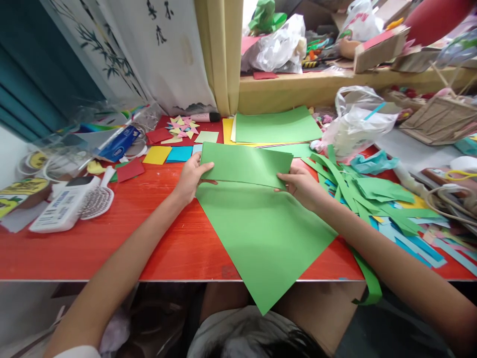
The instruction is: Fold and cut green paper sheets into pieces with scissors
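A large green paper sheet [261,228] lies on the red table [112,233], one corner hanging over the front edge toward me. Its far part is folded back toward me as a flap [246,164]. My left hand [191,180] pinches the flap's left end, thumb on top. My right hand [303,186] pinches the fold line at the right side, fingers closed on the paper.
A stack of green and yellow sheets [276,127] lies behind. Green and blue paper strips [372,194] litter the right side beside a plastic bag [357,127]. Small coloured squares and paper stars [182,128], a hairbrush [97,199] and a white device [63,206] sit left.
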Tool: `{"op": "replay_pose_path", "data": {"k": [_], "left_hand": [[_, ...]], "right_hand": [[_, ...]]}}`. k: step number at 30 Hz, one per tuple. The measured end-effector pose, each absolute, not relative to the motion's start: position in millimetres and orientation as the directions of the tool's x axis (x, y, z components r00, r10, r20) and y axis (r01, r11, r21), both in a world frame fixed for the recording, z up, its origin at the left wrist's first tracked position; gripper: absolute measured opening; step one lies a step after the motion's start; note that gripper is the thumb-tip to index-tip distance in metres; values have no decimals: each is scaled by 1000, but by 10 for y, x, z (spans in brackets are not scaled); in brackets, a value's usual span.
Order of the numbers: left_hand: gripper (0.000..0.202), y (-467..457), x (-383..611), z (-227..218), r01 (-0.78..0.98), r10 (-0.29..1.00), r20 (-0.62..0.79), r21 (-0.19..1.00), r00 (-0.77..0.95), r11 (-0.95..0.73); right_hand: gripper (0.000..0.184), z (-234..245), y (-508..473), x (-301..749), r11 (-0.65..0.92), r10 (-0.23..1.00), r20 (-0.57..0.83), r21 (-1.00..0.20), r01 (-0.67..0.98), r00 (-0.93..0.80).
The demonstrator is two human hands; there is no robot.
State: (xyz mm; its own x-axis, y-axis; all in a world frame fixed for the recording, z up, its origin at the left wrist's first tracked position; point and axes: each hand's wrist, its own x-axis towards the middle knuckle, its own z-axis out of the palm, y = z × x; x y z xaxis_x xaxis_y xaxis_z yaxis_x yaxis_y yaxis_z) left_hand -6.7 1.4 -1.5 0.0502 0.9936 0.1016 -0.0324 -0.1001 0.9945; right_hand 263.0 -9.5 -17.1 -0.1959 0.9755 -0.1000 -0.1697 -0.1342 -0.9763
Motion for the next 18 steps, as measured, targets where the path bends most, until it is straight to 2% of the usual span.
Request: {"op": "replay_pose_path", "data": {"k": [2, 5, 9, 11, 13, 15, 18], "left_hand": [[37, 3, -69, 24, -84, 995, 87, 993, 55, -83], [50, 1, -118, 89, -117, 990, 90, 990, 104, -77], [62, -15, -247, 195, -124, 946, 193, 978, 259, -166], [65, -34, -298, 237, -65, 921, 227, 974, 316, -218], [68, -50, -317, 254, 67, 916, 224, 963, 334, -260], [65, -47, -306, 241, 218, 914, 254, 918, 318, -331], [32, 2, -272, 172, 390, 864, 426, 772, 270, -502]], "right_hand": [[16, -97, -133, 2618, -259, 955, -216, -941, -217, -203], [28, -24, -154, 2626, -393, 914, -347, -886, -247, -208], [30, 6, -123, 2677, -440, 897, -408, -851, -285, -168], [29, 9, -99, 2707, -461, 887, -425, -836, -297, -183], [29, 7, -77, 2735, -482, 875, -430, -821, -308, -222], [30, 1, -63, 2755, -492, 868, -430, -810, -320, -248], [28, -7, -65, 2759, -491, 868, -427, -818, -301, -255]]}}
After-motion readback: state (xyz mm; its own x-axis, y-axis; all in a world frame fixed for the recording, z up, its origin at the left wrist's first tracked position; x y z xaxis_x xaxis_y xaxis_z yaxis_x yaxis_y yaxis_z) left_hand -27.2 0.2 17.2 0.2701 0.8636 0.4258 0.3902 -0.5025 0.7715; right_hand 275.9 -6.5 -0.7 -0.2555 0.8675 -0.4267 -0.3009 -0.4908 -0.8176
